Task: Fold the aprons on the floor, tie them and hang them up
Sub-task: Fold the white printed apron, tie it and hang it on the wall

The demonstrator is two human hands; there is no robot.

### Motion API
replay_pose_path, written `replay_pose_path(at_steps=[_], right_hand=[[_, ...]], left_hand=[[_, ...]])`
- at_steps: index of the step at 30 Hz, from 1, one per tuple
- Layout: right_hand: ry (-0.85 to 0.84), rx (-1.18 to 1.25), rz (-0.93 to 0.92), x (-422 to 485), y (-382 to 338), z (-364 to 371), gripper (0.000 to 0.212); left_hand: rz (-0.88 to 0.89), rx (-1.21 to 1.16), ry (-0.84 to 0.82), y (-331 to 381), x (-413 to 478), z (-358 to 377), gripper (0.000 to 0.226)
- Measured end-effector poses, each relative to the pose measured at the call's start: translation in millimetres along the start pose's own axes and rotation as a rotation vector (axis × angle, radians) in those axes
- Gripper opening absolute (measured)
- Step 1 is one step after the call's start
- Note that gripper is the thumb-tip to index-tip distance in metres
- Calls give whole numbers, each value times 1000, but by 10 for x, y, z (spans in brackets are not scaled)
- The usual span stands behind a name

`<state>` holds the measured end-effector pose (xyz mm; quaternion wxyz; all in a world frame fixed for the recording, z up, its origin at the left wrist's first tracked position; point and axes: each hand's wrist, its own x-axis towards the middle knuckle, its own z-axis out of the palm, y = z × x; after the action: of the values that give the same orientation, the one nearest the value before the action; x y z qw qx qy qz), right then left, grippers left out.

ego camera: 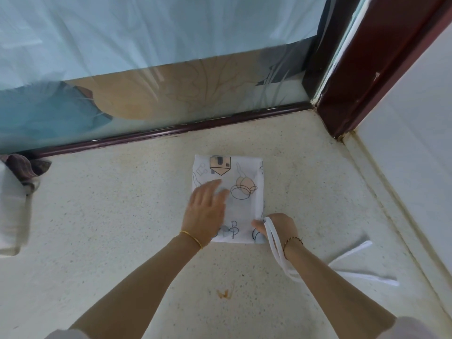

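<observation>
A white apron [241,177] with orange and black printed drawings lies folded into a small rectangle on the speckled floor. My left hand [206,211] lies flat on its left half, fingers straight. At the near right corner of the fold, my right hand [277,227] grips a white strap [277,250]. That strap loops over my right wrist and trails right across the floor, where its loose ends [362,277] lie.
A glass sliding door with a dark red bottom rail [171,130] runs along the far side. A dark red door post [347,94] and a white wall [415,152] close off the right. Folded cloth [14,206] lies at the left edge. An orange stain [223,292] marks the floor.
</observation>
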<state>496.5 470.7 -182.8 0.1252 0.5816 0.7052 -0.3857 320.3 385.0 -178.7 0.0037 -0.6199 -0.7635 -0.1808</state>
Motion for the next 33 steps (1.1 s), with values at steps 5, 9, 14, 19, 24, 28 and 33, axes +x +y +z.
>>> replay_pose_path(at_steps=[5,9,14,19,24,28,33], right_hand=[[-41,-38,-35,-30,1,-68,49],[17,511,24,-93,105,-242,46],[107,1456,456,-3,511,-952,17],[450,294,268,69,266,-1417,52],[473,-76,-403,-72,-575,-804,36],[331,-256,-428,217,-685,69,49],[445,-383,-363,420,-273,266,56]], left_hand=[[107,304,-446,126,166,316,61],[103,331,-577,83,157,399,62],[91,294,-589,51,151,434,71],[89,245,-519,66,179,375,64],[88,69,-235,1,372,280,37],[43,79,-319,-104,399,387,42],[88,230,-364,-460,281,381,58]])
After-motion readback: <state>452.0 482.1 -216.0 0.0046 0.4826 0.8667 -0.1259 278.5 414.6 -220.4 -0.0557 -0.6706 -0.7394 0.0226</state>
